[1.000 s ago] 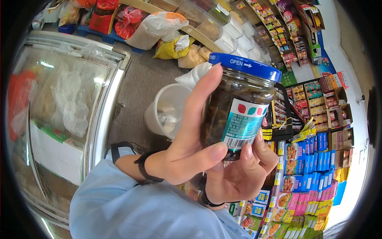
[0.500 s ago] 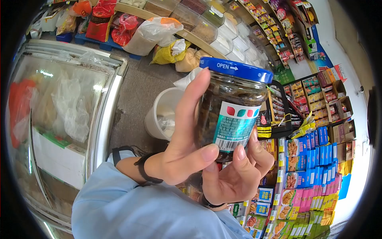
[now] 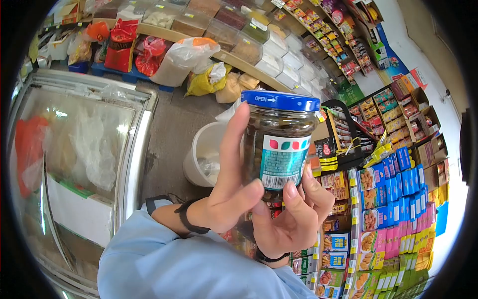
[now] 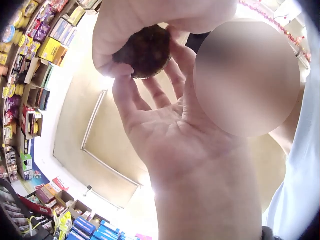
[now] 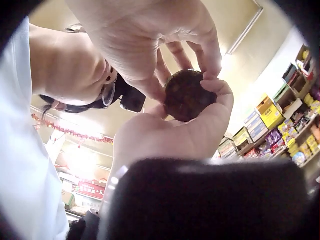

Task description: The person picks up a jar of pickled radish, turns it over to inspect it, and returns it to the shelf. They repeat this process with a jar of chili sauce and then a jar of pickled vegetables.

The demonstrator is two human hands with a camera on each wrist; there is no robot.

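A glass jar of dark food, with a blue twist lid and a teal label with a barcode, is held up before the chest in the head view. My left hand grips its left side, index finger stretched up to the lid's edge and thumb across the lower front. My right hand holds its lower right with curled fingertips, right beside the left thumb. Both wrist views look up at the jar's dark round base, fingers of both hands around it. Fingers behind the jar are hidden in the head view.
A glass-topped freezer stands on the left, near a white bucket on the floor. Bulk-food bins and sacks line the back. Shelves of boxed snacks and a black basket are on the right.
In the head view the jar has shifted left and down and stands more upright, label facing the camera more squarely. Both hands keep their hold, and the background has shifted slightly.
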